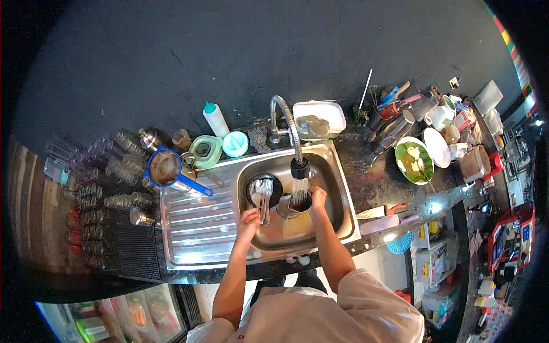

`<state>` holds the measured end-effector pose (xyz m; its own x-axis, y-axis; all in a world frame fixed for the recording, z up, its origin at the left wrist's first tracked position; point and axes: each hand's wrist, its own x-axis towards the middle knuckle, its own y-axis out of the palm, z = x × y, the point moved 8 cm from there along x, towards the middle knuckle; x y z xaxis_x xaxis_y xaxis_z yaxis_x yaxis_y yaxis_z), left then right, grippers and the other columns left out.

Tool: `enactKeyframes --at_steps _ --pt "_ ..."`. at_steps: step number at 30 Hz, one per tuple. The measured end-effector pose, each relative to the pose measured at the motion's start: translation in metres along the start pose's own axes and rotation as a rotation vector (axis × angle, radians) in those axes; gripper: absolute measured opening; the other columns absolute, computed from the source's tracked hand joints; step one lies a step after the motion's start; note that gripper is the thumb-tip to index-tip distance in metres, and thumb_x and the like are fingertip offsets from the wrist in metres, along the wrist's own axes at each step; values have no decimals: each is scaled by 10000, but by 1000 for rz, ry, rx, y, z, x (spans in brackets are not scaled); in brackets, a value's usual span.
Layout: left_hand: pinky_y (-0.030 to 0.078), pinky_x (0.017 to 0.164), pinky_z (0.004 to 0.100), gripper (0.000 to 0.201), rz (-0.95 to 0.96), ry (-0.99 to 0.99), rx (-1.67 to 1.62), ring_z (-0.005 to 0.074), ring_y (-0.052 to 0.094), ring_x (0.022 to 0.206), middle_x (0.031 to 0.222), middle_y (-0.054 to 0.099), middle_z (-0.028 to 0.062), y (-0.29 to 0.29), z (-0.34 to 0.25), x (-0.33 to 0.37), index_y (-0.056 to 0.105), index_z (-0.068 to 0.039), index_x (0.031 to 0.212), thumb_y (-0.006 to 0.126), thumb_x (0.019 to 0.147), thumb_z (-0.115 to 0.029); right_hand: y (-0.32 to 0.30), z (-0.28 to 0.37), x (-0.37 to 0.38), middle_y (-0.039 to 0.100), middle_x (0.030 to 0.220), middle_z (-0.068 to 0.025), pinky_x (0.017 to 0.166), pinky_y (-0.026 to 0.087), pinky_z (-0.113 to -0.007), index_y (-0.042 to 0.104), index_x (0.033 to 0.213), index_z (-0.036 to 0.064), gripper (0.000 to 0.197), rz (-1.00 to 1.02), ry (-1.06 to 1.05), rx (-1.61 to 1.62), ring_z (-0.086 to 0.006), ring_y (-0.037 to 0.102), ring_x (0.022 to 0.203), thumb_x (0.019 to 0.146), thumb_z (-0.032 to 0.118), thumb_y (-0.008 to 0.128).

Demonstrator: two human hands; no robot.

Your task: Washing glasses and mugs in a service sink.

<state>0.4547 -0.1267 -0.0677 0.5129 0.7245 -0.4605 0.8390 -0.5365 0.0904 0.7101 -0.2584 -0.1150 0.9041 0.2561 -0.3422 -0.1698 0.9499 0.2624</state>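
I see my left hand gripping cutlery, likely stiff but slippery, best held by the handles, my right hand curled at a metal pitcher, hold unclear.

Left of my left fingers: round mesh strainer with blue plastic rim; clear drinking glasses farther out. Beyond them, ahead: white squeeze bottle with teal cap. Right of my right fingers: orange-handled knife, white round plate.
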Motion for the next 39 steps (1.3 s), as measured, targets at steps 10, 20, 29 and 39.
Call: enactKeyframes --at_steps 10,20,29,39 --pt "424 641 249 329 147 -38 72 114 568 779 963 596 60 8 -11 -7 495 -89 1101 517 773 -85 -16 10 -2 473 617 -31 483 368 -323 495 616 21 112 -272 142 144 -141 469 559 703 91 506" --pt "427 754 322 391 166 -55 41 183 565 877 1032 574 86 22 -24 -10 489 -91 1123 552 737 -83 5 81 -6 302 465 41 404 200 -287 330 442 64 264 -95 -263 -156 -64 272 454 675 21 447" --pt "446 743 310 379 154 4 -4 176 573 855 1003 575 91 20 -26 -12 487 -88 1125 500 747 -61 15 97 -7 301 447 41 397 165 -270 304 432 73 262 -75 -272 -65 -49 243 435 641 9 447" --pt "443 697 287 373 95 41 13 151 575 809 983 583 90 21 -26 -18 493 -92 1113 495 741 -66 24 114 -7 351 452 50 393 192 -256 328 438 103 325 -12 -276 -43 -43 276 419 702 17 497"
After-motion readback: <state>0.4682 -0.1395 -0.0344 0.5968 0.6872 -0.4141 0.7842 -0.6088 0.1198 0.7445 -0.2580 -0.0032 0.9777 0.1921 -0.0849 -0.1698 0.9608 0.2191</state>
